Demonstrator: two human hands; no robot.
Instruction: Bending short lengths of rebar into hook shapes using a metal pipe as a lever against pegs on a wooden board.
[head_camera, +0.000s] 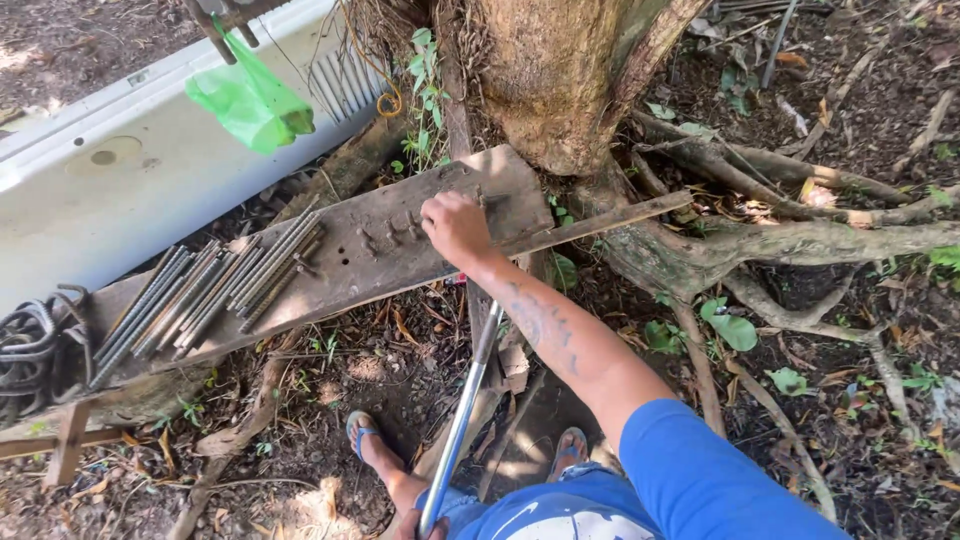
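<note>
Right hand (457, 228) closed on the bar among the pegs (390, 236) of the plank desk (350, 265), left hand (418, 522) gripping the pipe (462, 420) low; bending goes best with the bar seated firmly against the pegs.

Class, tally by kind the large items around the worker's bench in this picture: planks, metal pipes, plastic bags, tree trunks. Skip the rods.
Weathered grey wooden plank: 1
Long shiny metal pipe: 1
Green plastic bag: 1
Thick brown tree trunk: 1
Total: 4
</note>
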